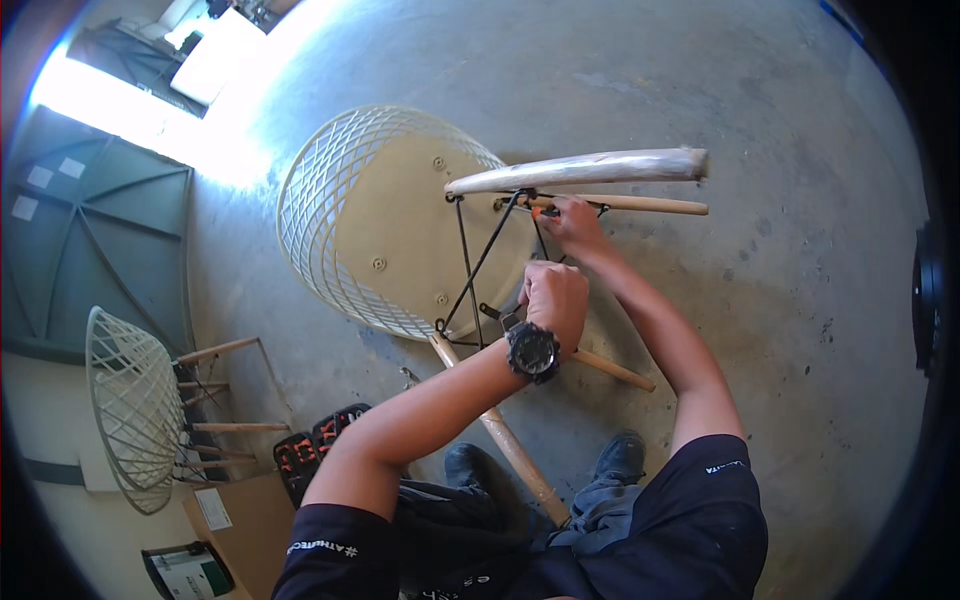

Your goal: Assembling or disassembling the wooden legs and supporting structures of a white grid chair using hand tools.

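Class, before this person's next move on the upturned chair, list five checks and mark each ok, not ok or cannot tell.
1. Chair seat lies upside down on the floor: ok.
2. Left hand closed at the black wire frame: ok.
3. Right hand at the joint of a wooden leg: ok.
4. What the right hand holds: cannot tell.
5. Wrapped leg fastened to the frame: cannot tell.

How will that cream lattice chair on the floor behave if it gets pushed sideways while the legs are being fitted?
The chair probably rocks or slides: it lies on its curved lattice back on smooth concrete. It looks light, being mostly open mesh. The thin black wire struts may flex, though both the left hand and right hand steady the frame.
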`<state>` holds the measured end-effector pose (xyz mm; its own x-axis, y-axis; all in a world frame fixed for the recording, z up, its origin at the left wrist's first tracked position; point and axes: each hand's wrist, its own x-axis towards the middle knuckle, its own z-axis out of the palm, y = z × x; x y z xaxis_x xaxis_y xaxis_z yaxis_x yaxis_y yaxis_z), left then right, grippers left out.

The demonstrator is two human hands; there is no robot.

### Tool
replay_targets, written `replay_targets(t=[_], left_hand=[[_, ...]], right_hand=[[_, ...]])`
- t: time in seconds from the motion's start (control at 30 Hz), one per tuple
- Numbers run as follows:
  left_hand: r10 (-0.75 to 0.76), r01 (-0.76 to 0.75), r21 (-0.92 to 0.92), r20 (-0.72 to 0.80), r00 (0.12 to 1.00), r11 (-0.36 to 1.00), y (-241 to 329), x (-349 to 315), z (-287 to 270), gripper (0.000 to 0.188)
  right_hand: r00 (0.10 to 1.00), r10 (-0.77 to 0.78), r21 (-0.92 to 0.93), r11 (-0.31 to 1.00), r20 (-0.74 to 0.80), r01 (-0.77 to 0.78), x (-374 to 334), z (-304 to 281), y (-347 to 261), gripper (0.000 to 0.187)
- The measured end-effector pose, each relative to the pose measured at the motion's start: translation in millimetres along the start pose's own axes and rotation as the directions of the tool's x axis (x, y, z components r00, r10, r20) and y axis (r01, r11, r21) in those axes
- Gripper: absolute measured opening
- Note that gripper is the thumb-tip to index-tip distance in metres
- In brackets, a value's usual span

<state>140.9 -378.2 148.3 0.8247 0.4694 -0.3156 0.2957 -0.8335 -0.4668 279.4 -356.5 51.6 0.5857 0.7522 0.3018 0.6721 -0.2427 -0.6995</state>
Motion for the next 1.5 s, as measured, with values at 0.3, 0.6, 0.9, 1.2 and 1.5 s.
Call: replay_targets(t=[0.3,0.6,0.9,1.2,1.5], left_hand=[[0.018,-0.285,-0.331,-0.623,0.782,0.899,-44.5,120.4,81.8,0.032],[0.127,-0.316,-0.250,-0.566,0.814,0.915,-46.1,133.5,91.8,0.015],[-0.087,-0.465,-0.369,-0.849,0.522,0.805,-31.7,124.9,84.6,0.018],[0.044,-0.248,-0.339,-0.509,0.859,0.908,-33.5,137.0,79.1,0.014],[-0.061,-0.306,-0.378,-0.710,0.702,0.874,-34.4,119.0,79.0,0.028]], right_hand=[[0.885,0.396,0.397,0.873,-0.243,-0.282,0.5,36.3,12.8,0.038],[0.927,0.284,0.137,0.936,0.244,-0.323,-27.2,-22.8,19.4,0.057],[0.992,-0.043,0.065,0.997,-0.123,0.051,-46.5,-2.7,35.5,0.029],[0.982,-0.124,0.155,0.977,-0.141,0.146,-43.7,-15.4,33.6,0.031],[0.965,0.188,0.073,0.976,0.183,-0.205,-30.3,-28.1,15.1,0.032]])
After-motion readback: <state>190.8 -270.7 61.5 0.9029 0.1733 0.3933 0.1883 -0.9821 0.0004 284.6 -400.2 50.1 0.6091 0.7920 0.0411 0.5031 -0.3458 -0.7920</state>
